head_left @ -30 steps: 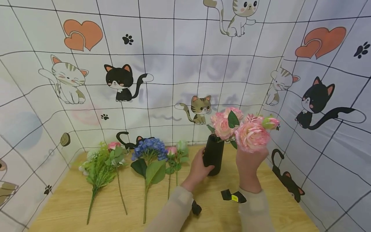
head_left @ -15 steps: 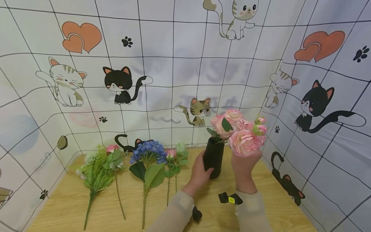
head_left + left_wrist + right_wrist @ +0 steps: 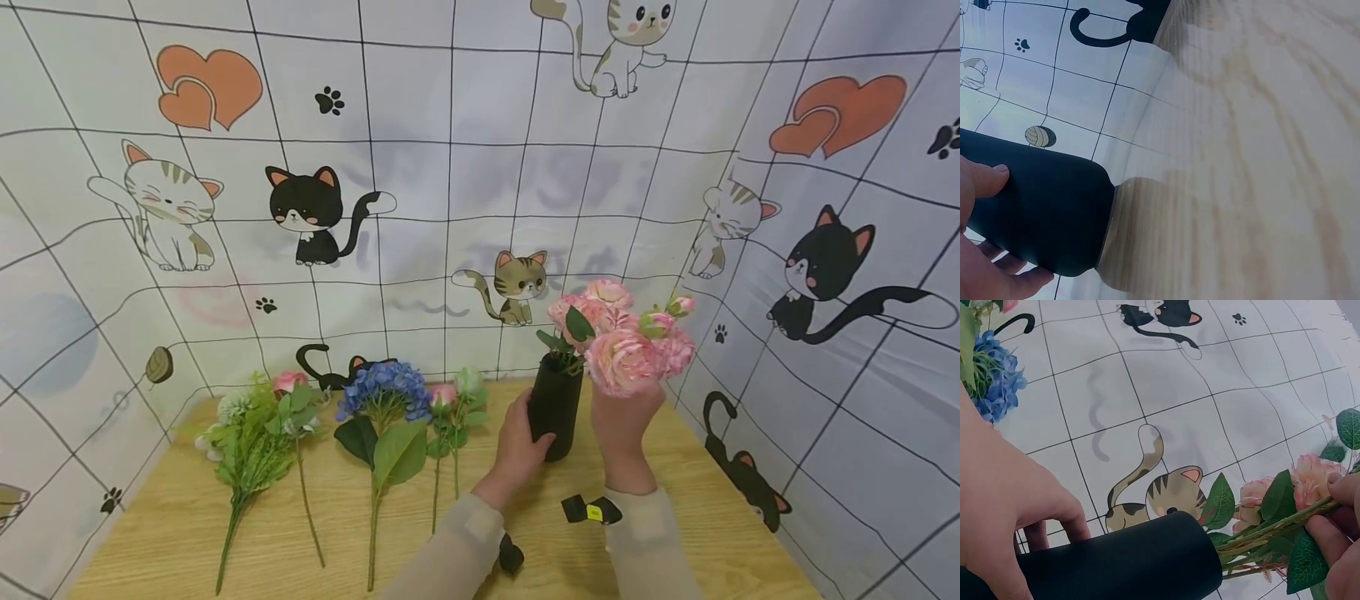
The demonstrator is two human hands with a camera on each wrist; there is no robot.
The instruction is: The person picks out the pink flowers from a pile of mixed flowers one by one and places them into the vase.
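The pink flowers [image 3: 626, 362] sit above and just right of the black vase [image 3: 553, 408], and the right wrist view shows their stems [image 3: 1297, 515] slanting from your right hand [image 3: 624, 425] down to the vase's mouth. That slant is the key relation: the stems lean across the vase's long axis, which runs upright from the counter [image 3: 555, 575]. Your right hand is the nearer one to the flowers, pinching the stems between thumb and fingers; your left hand [image 3: 517, 450] grips the vase from its left side. A blue flower [image 3: 386, 392] and other flowers [image 3: 251, 458] lie further left, black scraps [image 3: 576, 508] nearer you. Blooms cover your right fingers in the head view, and you cannot tell how deep the stem ends sit, or whether it is one bunch or two
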